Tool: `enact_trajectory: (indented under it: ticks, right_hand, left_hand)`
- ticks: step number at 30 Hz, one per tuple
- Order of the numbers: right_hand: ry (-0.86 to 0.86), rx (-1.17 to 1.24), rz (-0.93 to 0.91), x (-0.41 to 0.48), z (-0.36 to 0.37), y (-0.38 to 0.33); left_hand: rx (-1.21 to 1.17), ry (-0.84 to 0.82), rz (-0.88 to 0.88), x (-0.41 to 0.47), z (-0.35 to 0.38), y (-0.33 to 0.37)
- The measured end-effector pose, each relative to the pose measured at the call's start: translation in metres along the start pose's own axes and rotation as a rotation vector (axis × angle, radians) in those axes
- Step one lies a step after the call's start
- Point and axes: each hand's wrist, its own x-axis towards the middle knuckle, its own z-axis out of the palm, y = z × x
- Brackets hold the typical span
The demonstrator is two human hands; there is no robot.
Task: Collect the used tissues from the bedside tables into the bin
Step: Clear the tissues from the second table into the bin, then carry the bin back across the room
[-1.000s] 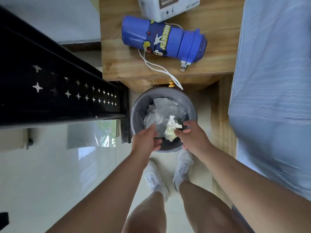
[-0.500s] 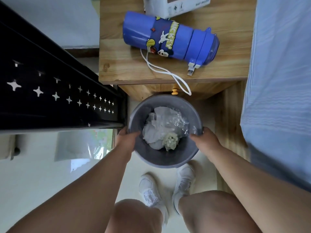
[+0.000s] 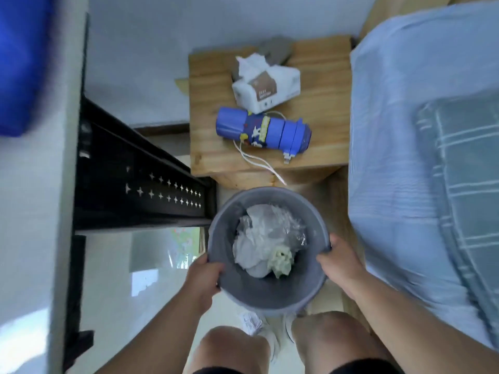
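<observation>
A round grey bin (image 3: 270, 294) is held in front of my knees, just before the wooden bedside table (image 3: 321, 147). My left hand (image 3: 201, 279) grips its left rim and my right hand (image 3: 339, 261) grips its right rim. Inside lie crumpled white tissues (image 3: 256, 252), a yellowish wad (image 3: 280, 261) and some clear plastic film (image 3: 293, 230).
On the bedside table lie a blue bottle (image 3: 263, 132) on its side, a white cable (image 3: 259, 163) and a white tissue pack (image 3: 267, 89). A bed with blue bedding (image 3: 405, 157) fills the right side. A black metal frame (image 3: 135, 184) stands at the left.
Both hands went from over the bin's contents to its rim and now hold it raised. The view has pulled back, showing the whole bedside table.
</observation>
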Motion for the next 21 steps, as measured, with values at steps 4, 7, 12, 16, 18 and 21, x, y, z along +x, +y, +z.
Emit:
enact_trajectory:
  ticks: [4,7,12,16,18,21]
  right_hand:
    - [0.019,-0.05,-0.119,-0.097,-0.055,-0.037]
    - [0.007,-0.092,-0.081,-0.175,-0.099,-0.062]
    - [0.073,0.047,-0.088,-0.291,-0.156,-0.091]
    - [0.2,0.264,-0.147,-0.368,-0.157,-0.091]
    - [0.305,0.347,-0.163,-0.402,-0.139,-0.083]
    - [0.392,0.449,-0.087,-0.442,-0.098,-0.067]
  left_hand:
    - [-0.004,-0.043,0.023,-0.118,-0.025,0.025]
    - [0.049,-0.093,0.093,-0.206,-0.04,0.047]
    - [0.204,-0.26,0.238,-0.323,-0.066,0.079]
    - [0.252,-0.327,0.32,-0.361,-0.091,0.095]
    - [0.276,-0.382,0.338,-0.372,-0.104,0.095]
    - [0.36,-0.476,0.366,-0.375,-0.122,0.091]
